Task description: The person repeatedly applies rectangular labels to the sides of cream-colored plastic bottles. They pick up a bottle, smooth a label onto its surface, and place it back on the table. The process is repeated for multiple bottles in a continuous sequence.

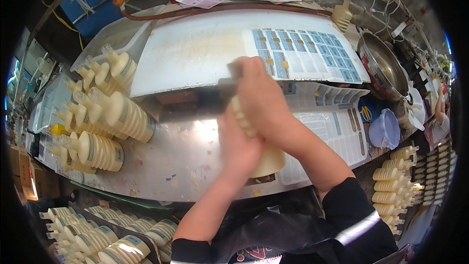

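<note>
Both hands close around a cream-coloured ribbed bottle (269, 160) held over the front of the metal table. My left hand (237, 139), blurred by motion, wraps its near left side. My right hand (261, 98) grips higher up, its wrist crossing above the left one; its fingertips are mostly hidden. A dark piece (234, 71) shows beside the right fingers, too smeared to name. Just beyond lies a white board (195, 54) bearing a sheet of blue labels (337, 51), some of its places bare. More label backing sheets (330, 132) hang below the board's right part.
Several ribbed bottles (129, 117) stand at the left of the metal table (181, 161). More lie in a crate (124, 249) at lower left and stack up (386, 186) at lower right. A metal pan (386, 63) and a lilac bucket (384, 129) sit at the right.
</note>
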The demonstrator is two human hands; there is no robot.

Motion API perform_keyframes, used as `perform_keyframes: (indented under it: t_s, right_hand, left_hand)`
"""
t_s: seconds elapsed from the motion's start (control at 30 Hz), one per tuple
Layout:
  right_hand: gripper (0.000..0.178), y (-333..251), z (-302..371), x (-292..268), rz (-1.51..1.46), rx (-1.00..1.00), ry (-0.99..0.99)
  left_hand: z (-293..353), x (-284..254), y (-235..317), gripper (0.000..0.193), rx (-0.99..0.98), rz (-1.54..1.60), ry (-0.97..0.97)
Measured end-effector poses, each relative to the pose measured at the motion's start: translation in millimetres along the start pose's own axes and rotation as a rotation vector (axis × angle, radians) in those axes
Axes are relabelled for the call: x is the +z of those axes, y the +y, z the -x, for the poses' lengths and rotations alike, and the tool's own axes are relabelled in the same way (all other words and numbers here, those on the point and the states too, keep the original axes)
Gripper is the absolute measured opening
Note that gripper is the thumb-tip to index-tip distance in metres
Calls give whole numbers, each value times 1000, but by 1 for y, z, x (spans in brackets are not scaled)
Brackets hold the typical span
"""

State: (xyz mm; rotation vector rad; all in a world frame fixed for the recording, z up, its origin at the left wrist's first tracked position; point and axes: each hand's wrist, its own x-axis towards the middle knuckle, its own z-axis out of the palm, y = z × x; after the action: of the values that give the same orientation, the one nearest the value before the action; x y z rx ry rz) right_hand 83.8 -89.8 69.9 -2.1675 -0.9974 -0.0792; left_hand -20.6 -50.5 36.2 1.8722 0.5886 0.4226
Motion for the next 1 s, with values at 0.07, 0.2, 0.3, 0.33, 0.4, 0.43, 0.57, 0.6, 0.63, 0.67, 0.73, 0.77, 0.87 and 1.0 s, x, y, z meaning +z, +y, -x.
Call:
perform_keyframes:
  t_s: [0.07, 0.2, 0.3, 0.33, 0.4, 0.43, 0.57, 0.6, 0.63, 0.67, 0.73, 0.77, 0.87, 1.0]
  right_hand:
    - [26, 0, 1, 4, -75, -14, -9]
    - [26, 16, 2, 1, 9, -6, 58]
    - [30, 40, 7, -10, -51, 11, 142]
    - [30, 54, 10, -8, -77, -19, 172]
    - [33, 68, 15, -7, -131, -57, 216]
    - [33, 75, 17, -5, -160, -50, 231]
    - [34, 107, 25, 5, -242, -6, 286]
    - [34, 109, 25, 5, -256, 6, 295]
    - [33, 112, 24, 2, -244, -18, 300]
    - [33, 109, 20, -1, -237, -47, 303]
    - [32, 98, 17, -6, -302, -42, 294]
    - [32, 90, 18, -10, -367, -8, 284]
    - [32, 85, 15, -2, -432, 65, 254]
    - [33, 70, 10, -2, -342, 65, 243]
  left_hand:
    - [-3, -4, -2, 85, 38, 10, -20]
    - [5, 0, -20, 89, 61, -125, 73]
    - [9, -3, -26, 96, 204, -324, 82]
    - [9, -4, -27, 99, 186, -354, 19]
    - [11, -5, -30, 102, 130, -327, -42]
    - [11, -5, -33, 103, 93, -264, -42]
    - [9, -2, -30, 105, 37, -137, -65]
    - [9, -2, -30, 105, 36, -136, -53]
    - [10, -1, -29, 106, 36, -136, -42]
    - [10, -2, -30, 106, 35, -138, -25]
    - [10, -1, -42, 107, -25, -55, -14]
    - [9, 0, -48, 107, -52, -8, -14]
    - [10, -2, -46, 109, -46, 65, -71]
    - [18, 2, -25, 108, -15, -128, -45]
